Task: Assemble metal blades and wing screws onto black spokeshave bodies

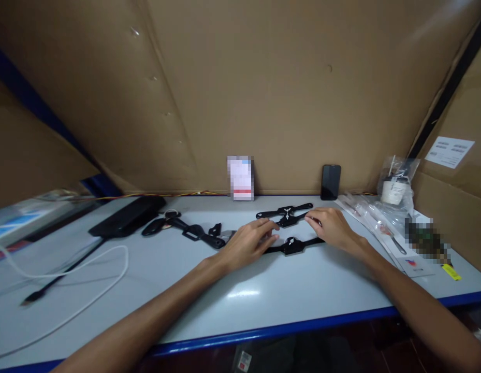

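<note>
Three slim black strap-like pieces, each with a wider middle and a silver emblem, lie in front of me: a rear piece (286,211), a middle piece (290,221) and a front piece (293,245). My right hand (333,226) pinches the right end of the middle piece between thumb and fingers. Thumb and fingers apart, my left hand (251,241) hovers by that piece's left end; whether it touches is unclear. It hides part of the front piece. Left of it lies another black piece (195,232) with an open frame in its middle, beside a small black part (215,229).
A black key fob (154,226) with a ring lies near a black case (127,216). White cable (96,259) loops across the left side. Against the cardboard wall (263,93) lean two phones, one lit (241,178), one dark (331,182). Plastic packets (383,233) and a bagged cup (395,189) sit right.
</note>
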A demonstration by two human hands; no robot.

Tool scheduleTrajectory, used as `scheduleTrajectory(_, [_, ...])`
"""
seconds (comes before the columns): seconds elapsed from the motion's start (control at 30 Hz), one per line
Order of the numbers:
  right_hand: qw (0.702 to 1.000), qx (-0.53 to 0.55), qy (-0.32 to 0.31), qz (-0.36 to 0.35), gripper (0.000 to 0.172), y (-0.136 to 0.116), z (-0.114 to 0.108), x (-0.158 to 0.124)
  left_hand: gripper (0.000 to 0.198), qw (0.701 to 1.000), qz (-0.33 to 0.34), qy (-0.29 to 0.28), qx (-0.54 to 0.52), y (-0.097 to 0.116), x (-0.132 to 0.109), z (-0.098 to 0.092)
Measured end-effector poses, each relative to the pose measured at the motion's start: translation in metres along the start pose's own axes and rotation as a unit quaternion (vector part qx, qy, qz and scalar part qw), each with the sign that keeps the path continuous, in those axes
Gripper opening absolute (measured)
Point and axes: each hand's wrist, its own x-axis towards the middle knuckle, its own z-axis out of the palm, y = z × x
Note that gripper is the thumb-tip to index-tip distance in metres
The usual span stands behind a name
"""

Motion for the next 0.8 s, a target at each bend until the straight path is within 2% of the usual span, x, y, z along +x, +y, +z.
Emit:
scheduleTrajectory(0.1, [0.999,0.036,-0.025,-0.022,0.017,-0.006,0.000,-0.002,0.028,0.996,-0.027,0.008,0.084,-0.018,0.002,-0.016])
scheduleTrajectory(0.13, [0.997,0.047,-0.040,-0.043,0.020,-0.010,0.000,-0.004,0.030,0.991,-0.050,-0.005,0.123,-0.026,0.002,-0.023])
scheduleTrajectory(0.2, [0.992,0.057,-0.074,-0.088,0.030,-0.019,0.001,-0.007,0.036,0.968,-0.137,-0.049,0.204,-0.043,-0.001,-0.038])
scheduleTrajectory(0.27, [0.987,0.051,-0.106,-0.112,0.036,-0.027,0.004,-0.011,0.042,0.954,-0.187,-0.058,0.229,-0.062,-0.008,-0.052])
scheduleTrajectory(0.33, [0.986,0.028,-0.118,-0.113,0.033,-0.030,0.009,-0.012,0.045,0.941,-0.227,-0.064,0.242,-0.080,-0.019,-0.065])
scheduleTrajectory(0.4, [0.990,-0.005,-0.099,-0.096,0.031,-0.029,0.016,-0.011,0.047,0.929,-0.262,-0.075,0.251,-0.097,-0.030,-0.075])
scheduleTrajectory(0.53, [0.997,-0.032,-0.027,-0.059,0.042,-0.019,0.026,-0.005,0.055,0.909,-0.313,-0.107,0.253,-0.119,-0.046,-0.087])
scheduleTrajectory(0.63, [0.999,-0.013,0.023,-0.021,0.041,-0.007,0.022,0.000,0.053,0.899,-0.336,-0.142,0.241,-0.125,-0.050,-0.089])
scheduleTrajectory(0.8, [0.994,-0.019,0.102,0.039,0.031,0.016,0.005,0.007,0.033,0.899,-0.326,-0.190,0.221,-0.122,-0.048,-0.090])
